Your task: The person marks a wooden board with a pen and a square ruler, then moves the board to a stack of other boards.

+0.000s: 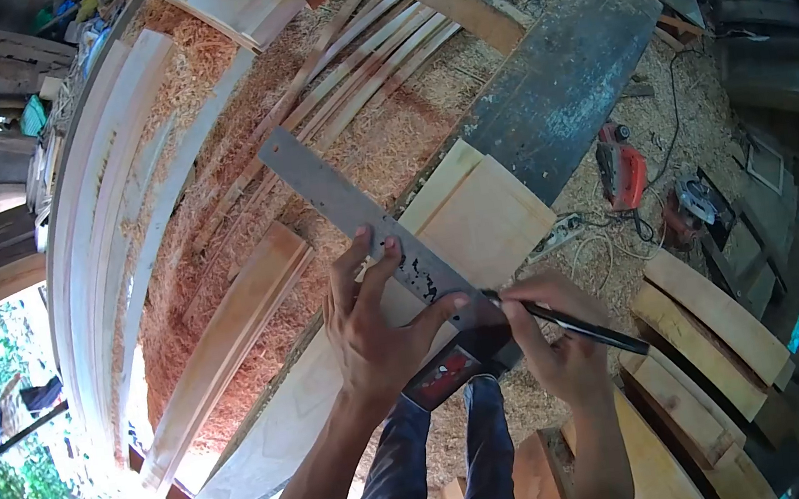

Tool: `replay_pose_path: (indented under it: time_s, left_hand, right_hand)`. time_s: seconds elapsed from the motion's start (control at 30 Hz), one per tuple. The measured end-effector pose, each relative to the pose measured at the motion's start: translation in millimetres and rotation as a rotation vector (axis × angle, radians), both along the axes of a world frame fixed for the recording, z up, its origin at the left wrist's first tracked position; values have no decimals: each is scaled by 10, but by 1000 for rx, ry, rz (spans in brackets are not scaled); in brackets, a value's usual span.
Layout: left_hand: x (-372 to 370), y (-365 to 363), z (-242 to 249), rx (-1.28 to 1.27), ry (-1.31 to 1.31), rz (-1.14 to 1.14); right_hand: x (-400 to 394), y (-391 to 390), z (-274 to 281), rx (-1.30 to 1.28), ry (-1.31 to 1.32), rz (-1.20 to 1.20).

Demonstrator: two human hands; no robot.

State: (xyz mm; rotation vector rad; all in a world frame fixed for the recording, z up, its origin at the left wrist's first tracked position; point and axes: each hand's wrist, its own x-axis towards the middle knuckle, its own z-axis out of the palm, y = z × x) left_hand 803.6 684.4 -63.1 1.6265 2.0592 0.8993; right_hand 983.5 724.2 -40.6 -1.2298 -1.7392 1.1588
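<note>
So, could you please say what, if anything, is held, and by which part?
The right hand holds the pen near its tip; the left hand rests on the ruler, no grip visible.

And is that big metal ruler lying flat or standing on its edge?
Lying flat: the metal ruler shows its broad face, and the left hand has its fingers and thumb spread on top of it.

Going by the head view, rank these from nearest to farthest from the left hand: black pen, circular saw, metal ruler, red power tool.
1. Metal ruler: touching, under the left hand.
2. Black pen: just right, in the right hand.
3. Red power tool: farther right.
4. Circular saw: farthest, right of the red tool.
</note>
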Motion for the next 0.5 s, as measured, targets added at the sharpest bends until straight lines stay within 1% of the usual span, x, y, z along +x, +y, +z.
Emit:
replay_pose_path:
  time_s: [0.07, 0.13, 0.17, 0.23, 0.27, 0.33, 0.37, 0.4, 0.47, 0.5]
  left_hand:
    - [8, 16, 25, -4, 7, -6]
    - [20, 14, 30, -10, 22, -4]
    - [29, 13, 20, -9, 18, -19]
    - [23, 4, -14, 13, 22, -8]
    - [29, 7, -26, 8, 24, -28]
    - [47, 25, -35, 95, 14, 1]
    - [55, 41, -33, 96, 22, -24]
    - [61, 38, -23, 85, 17, -19]
    - [68, 38, -10, 72, 27, -40]
    - [76, 35, -5, 77, 26, -28]
  right_hand:
    - [173, -97, -35, -30, -16, 7]
    - [341, -268, -206, -104, -192, 67]
    - [379, -358, -251, -106, -196, 51]
    - [415, -509, -341, -473, 57, -131]
    - [371, -556, -386, -477, 64, -151]
    - [178, -630, -421, -636, 444, -375]
    - [143, -633, -363, -770, 535, -380]
    - [77, -642, -334, -768, 556, -400]
    - [-85, -645, -287, -697, 474, -393]
    - [-149, -639, -247, -713, 436, -400]
